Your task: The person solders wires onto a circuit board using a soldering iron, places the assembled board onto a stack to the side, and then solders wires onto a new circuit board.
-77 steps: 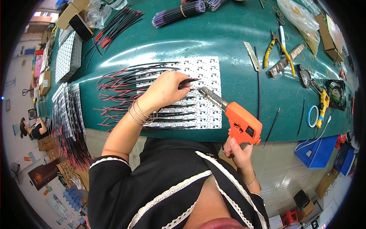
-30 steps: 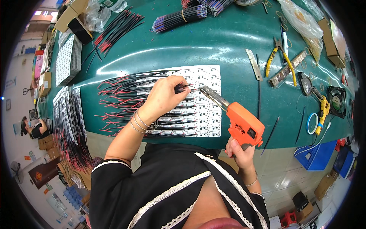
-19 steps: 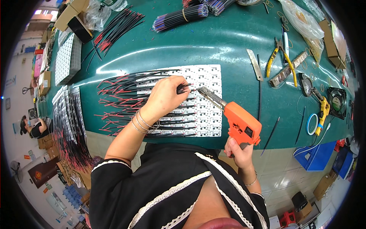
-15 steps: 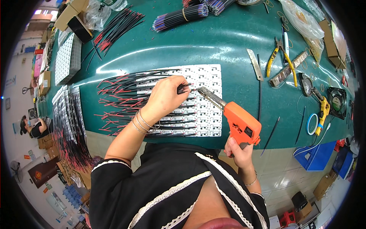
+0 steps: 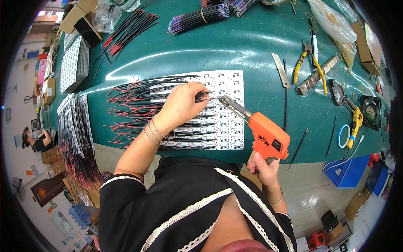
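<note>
A white panel of small circuit boards [image 5: 230, 86] lies on the green table, with rows of black wires with red ends [image 5: 126, 111] spread across it to the left. My left hand [image 5: 188, 101] is over the panel, its fingers pinched on black wire whose tips point right. My right hand [image 5: 263, 167] is wrapped round the handle of an orange soldering gun [image 5: 268, 136]. The gun's metal nose slants up and left, its tip just right of the pinched wire ends. Whether the tip touches the board I cannot tell.
Loose wires [image 5: 130, 31] and a banded wire bundle [image 5: 199, 19] lie at the back. Stacked white panels [image 5: 75, 65] stand left, near wired panels [image 5: 75, 126] hanging over the edge. To the right are yellow-handled pliers [image 5: 300, 67], a blade [image 5: 280, 69], a small fan [image 5: 371, 112] and a tape roll [image 5: 343, 136].
The soldering gun has shifted slightly to the right, and its tip is a little farther from my left fingers. My left hand stays almost where it was, pinching the wire.
</note>
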A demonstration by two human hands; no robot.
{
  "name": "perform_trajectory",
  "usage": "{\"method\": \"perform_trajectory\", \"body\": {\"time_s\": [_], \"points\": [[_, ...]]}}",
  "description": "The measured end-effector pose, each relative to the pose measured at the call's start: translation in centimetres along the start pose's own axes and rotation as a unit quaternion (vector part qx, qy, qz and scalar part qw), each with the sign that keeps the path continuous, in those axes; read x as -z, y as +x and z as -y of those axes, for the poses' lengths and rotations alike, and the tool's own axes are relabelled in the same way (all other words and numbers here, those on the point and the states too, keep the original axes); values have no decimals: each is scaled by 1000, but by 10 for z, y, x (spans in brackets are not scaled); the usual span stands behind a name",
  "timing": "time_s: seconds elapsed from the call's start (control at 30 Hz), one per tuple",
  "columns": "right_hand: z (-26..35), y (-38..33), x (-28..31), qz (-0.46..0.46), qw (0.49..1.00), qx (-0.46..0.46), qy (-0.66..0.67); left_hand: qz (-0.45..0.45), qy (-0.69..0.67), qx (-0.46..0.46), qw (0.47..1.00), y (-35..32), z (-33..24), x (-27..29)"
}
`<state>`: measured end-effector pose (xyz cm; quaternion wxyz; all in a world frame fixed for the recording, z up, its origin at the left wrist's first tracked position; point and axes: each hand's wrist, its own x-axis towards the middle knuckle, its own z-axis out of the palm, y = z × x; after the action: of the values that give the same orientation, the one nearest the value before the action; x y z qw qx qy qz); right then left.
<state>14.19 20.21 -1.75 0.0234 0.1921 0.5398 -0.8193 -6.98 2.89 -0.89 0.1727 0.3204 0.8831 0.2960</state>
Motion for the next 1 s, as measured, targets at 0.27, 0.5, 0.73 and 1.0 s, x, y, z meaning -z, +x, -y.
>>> {"method": "perform_trajectory", "body": {"time_s": [0.27,0.5,0.73,1.0], "points": [[1,1,-1,3,1000,-7,-14,37,-27,-22,999,5,3,3],[0,-2,-1,-13,1000,0,4,15,12,-32,999,2,-2,1],[-1,-2,2,-9,1000,24,10,10,12,-39,999,1,1,0],[1,-2,-4,-5,1000,-9,-18,29,-22,-26,999,5,2,2]]}}
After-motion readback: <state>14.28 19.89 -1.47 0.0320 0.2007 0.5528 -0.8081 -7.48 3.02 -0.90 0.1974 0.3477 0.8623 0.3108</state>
